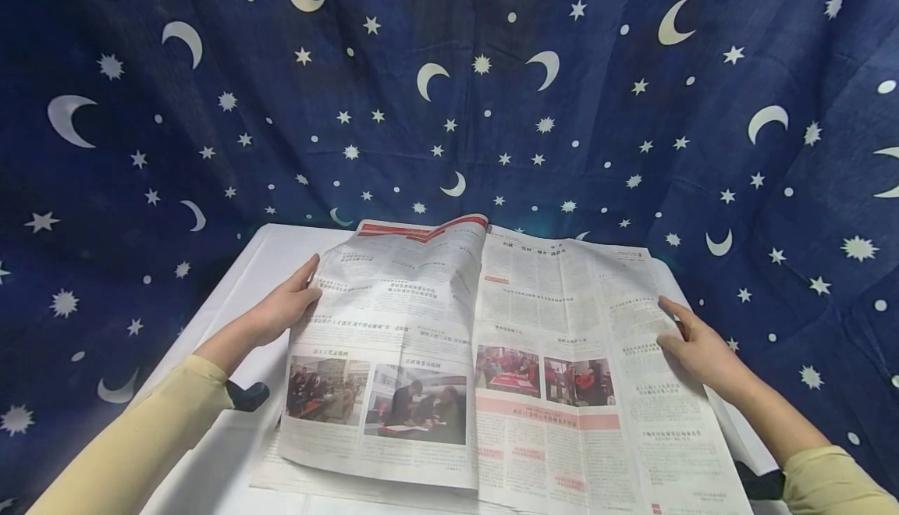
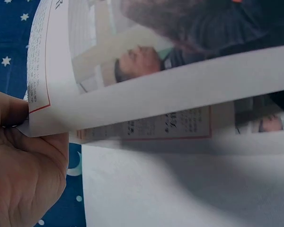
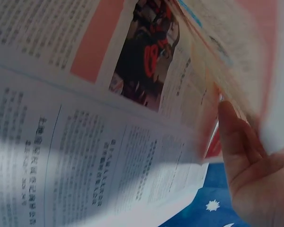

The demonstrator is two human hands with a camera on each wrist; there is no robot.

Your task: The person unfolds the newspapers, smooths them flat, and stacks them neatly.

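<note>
An open newspaper [image 1: 534, 304] lies spread over a white table, its printed columns and photos upside down in the head view. My left hand [image 1: 284, 308] pinches the left page's outer edge between thumb and fingers. The left wrist view shows that lifted sheet [image 2: 109, 106] in the left hand [image 2: 28, 165], with a second page under it. On the other side, my right hand [image 1: 702, 347] holds the right page's outer edge. Sheets partly hide the fingers of the right hand [image 3: 260, 179] in the right wrist view, where a near sheet is blurred. The left page bulges upward near the fold.
The white table [image 1: 281, 253] shows along the newspaper's left side. Behind it hangs a dark blue cloth [image 1: 393, 94] with moons and stars. More newspaper sheets [image 1: 316, 484] lie under the left page at the near edge.
</note>
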